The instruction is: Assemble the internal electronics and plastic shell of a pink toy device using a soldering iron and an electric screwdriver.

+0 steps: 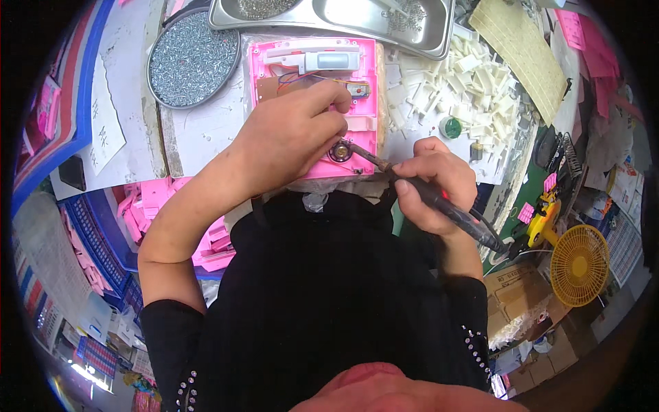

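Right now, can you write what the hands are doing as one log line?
left hand: pressing on pink casing by small round speaker | right hand: gripping soldering iron, tip at speaker | nearby: round tray of screws

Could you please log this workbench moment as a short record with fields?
Left hand: left hand rests on the open pink plastic housing, fingers near the small round speaker
Right hand: right hand grips a soldering iron, tip toward the speaker
Inside housing: brown circuit board, white part
Behind: round tray of screws, metal tray
Right side: pile of white plastic pieces, yellow fan
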The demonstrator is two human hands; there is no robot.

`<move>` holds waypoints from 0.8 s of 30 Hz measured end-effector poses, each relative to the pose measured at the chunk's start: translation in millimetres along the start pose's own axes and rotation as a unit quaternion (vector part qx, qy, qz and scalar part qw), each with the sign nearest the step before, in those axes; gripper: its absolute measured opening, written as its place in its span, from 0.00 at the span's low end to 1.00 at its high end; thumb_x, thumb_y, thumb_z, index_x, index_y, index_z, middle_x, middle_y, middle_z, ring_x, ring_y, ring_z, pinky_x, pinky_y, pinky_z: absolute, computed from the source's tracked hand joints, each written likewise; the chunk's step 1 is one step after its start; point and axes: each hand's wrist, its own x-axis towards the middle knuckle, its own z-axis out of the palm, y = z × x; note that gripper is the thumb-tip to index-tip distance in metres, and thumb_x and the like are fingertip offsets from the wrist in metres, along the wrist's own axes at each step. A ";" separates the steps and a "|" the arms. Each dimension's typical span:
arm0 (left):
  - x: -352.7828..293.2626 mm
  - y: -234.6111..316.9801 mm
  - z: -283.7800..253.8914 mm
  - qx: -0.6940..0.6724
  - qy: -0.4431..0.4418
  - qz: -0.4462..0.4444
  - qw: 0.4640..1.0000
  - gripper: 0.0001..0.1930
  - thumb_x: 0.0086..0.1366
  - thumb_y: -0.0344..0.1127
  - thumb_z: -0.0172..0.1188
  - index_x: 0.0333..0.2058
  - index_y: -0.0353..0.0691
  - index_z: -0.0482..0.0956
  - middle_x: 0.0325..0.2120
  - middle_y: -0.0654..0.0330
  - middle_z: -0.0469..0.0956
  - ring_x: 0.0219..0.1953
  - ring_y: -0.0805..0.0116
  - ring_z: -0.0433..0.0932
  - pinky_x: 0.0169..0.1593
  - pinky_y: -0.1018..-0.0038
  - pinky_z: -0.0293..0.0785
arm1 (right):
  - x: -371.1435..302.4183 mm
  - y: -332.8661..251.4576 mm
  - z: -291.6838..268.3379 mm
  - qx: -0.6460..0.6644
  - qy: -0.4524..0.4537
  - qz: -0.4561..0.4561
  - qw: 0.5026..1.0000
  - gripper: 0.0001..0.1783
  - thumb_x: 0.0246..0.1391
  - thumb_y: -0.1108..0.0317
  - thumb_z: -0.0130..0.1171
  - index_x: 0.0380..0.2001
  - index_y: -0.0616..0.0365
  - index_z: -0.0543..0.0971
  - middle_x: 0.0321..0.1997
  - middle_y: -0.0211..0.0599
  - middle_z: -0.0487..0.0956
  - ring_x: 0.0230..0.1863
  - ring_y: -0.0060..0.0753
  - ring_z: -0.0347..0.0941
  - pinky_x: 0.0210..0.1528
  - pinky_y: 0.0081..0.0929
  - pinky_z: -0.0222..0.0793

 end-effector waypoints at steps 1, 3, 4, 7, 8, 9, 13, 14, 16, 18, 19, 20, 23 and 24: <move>-0.5 -0.1 0.2 -0.002 0.000 0.000 1.000 0.09 0.54 0.26 0.67 0.33 0.38 0.77 0.41 0.58 0.75 0.41 0.57 0.78 0.40 0.65 0.77 | 0.5 -1.1 -1.2 -0.003 0.003 -0.002 1.000 0.11 0.38 0.77 0.67 0.30 0.62 0.82 0.20 0.35 0.77 0.19 0.37 0.68 0.30 0.31 0.67; -0.9 0.2 0.1 -0.002 -0.001 0.000 1.000 0.11 0.52 0.24 0.68 0.33 0.37 0.77 0.40 0.57 0.75 0.41 0.57 0.78 0.41 0.65 0.77 | 0.8 -1.9 -5.3 -0.008 0.009 -0.006 1.000 0.10 0.38 0.78 0.67 0.29 0.63 0.82 0.19 0.35 0.76 0.19 0.37 0.67 0.29 0.31 0.66; -0.8 0.6 -0.3 0.001 -0.002 0.000 1.000 0.11 0.52 0.24 0.68 0.33 0.37 0.77 0.40 0.57 0.75 0.41 0.57 0.78 0.41 0.65 0.77 | -0.4 -0.9 -6.7 0.004 0.023 -0.019 1.000 0.10 0.38 0.78 0.67 0.30 0.63 0.82 0.19 0.35 0.75 0.19 0.36 0.67 0.29 0.31 0.66; -0.9 0.6 -0.3 -0.003 0.002 0.005 1.000 0.11 0.52 0.23 0.68 0.33 0.37 0.77 0.40 0.57 0.75 0.41 0.57 0.78 0.41 0.65 0.77 | -8.6 4.3 -11.8 0.039 0.052 -0.039 0.997 0.11 0.40 0.78 0.66 0.31 0.64 0.82 0.18 0.34 0.72 0.19 0.35 0.65 0.29 0.30 0.65; -1.1 0.1 -0.2 -0.006 0.005 0.007 1.000 0.10 0.51 0.23 0.68 0.33 0.37 0.77 0.40 0.57 0.75 0.40 0.57 0.78 0.41 0.65 0.77 | -11.6 5.8 -14.4 0.052 0.054 -0.033 0.997 0.11 0.40 0.78 0.66 0.32 0.64 0.81 0.18 0.34 0.71 0.19 0.34 0.64 0.29 0.30 0.64; -1.3 -0.6 -0.1 -0.008 0.004 0.008 1.000 0.10 0.52 0.23 0.68 0.33 0.37 0.77 0.40 0.57 0.75 0.40 0.58 0.79 0.41 0.66 0.77 | -13.9 6.5 -15.8 0.065 0.057 -0.027 0.996 0.11 0.41 0.78 0.66 0.32 0.65 0.81 0.18 0.33 0.71 0.20 0.33 0.63 0.29 0.29 0.64; -2.2 -2.3 -1.5 -0.020 -0.001 0.009 1.000 0.10 0.51 0.23 0.68 0.34 0.38 0.80 0.40 0.57 0.76 0.38 0.59 0.79 0.40 0.66 0.77 | -16.5 6.8 -16.4 0.068 0.058 -0.022 0.996 0.11 0.42 0.78 0.66 0.33 0.65 0.81 0.17 0.31 0.68 0.20 0.31 0.62 0.29 0.30 0.63; -1.9 -2.2 -1.9 -0.024 -0.003 0.009 1.000 0.10 0.51 0.23 0.68 0.34 0.39 0.80 0.41 0.58 0.76 0.38 0.59 0.79 0.40 0.67 0.77 | -16.0 6.4 -15.6 0.071 0.058 -0.024 0.995 0.11 0.42 0.77 0.66 0.33 0.65 0.81 0.17 0.31 0.68 0.20 0.31 0.62 0.29 0.30 0.63; -0.6 -1.4 -1.4 -0.018 0.004 0.021 1.000 0.11 0.51 0.23 0.68 0.35 0.39 0.82 0.41 0.58 0.77 0.38 0.59 0.79 0.39 0.67 0.77 | -15.5 8.0 -13.6 0.072 0.057 -0.034 0.995 0.11 0.42 0.77 0.66 0.33 0.65 0.81 0.17 0.31 0.68 0.20 0.31 0.62 0.29 0.30 0.63; 0.0 -0.2 -1.5 -0.015 0.011 0.028 0.999 0.11 0.51 0.23 0.68 0.35 0.40 0.82 0.40 0.58 0.77 0.37 0.59 0.79 0.39 0.67 0.77 | -15.4 11.0 -12.2 0.069 0.055 -0.048 0.995 0.11 0.42 0.77 0.66 0.33 0.65 0.81 0.17 0.31 0.68 0.19 0.32 0.62 0.29 0.30 0.63; -0.2 0.7 -1.9 -0.015 0.014 0.029 0.999 0.11 0.51 0.23 0.68 0.35 0.40 0.82 0.39 0.58 0.78 0.37 0.59 0.79 0.38 0.67 0.77 | -15.2 11.2 -12.9 0.069 0.055 -0.044 0.995 0.10 0.42 0.78 0.65 0.33 0.65 0.81 0.17 0.31 0.67 0.20 0.31 0.62 0.29 0.30 0.63; -0.2 1.1 -2.1 -0.015 0.017 0.030 0.999 0.12 0.51 0.23 0.68 0.36 0.41 0.83 0.37 0.58 0.78 0.36 0.59 0.80 0.38 0.67 0.77 | -14.8 11.2 -14.4 0.070 0.055 -0.039 0.995 0.10 0.42 0.78 0.65 0.33 0.65 0.81 0.17 0.30 0.67 0.20 0.31 0.62 0.29 0.30 0.63; 0.2 -1.9 0.9 -0.026 0.027 0.025 0.999 0.12 0.51 0.24 0.69 0.36 0.41 0.82 0.34 0.59 0.79 0.36 0.58 0.80 0.38 0.67 0.77 | -17.0 12.8 -15.1 0.074 0.083 -0.029 0.993 0.10 0.43 0.78 0.65 0.33 0.66 0.81 0.17 0.31 0.67 0.20 0.31 0.62 0.30 0.31 0.63; 0.8 -2.0 3.0 -0.022 0.042 0.020 0.999 0.12 0.51 0.24 0.69 0.35 0.40 0.82 0.33 0.59 0.79 0.36 0.58 0.80 0.38 0.67 0.77 | -17.8 14.1 -15.3 0.077 0.096 -0.027 0.992 0.10 0.43 0.78 0.65 0.33 0.66 0.81 0.17 0.31 0.67 0.21 0.31 0.62 0.31 0.31 0.63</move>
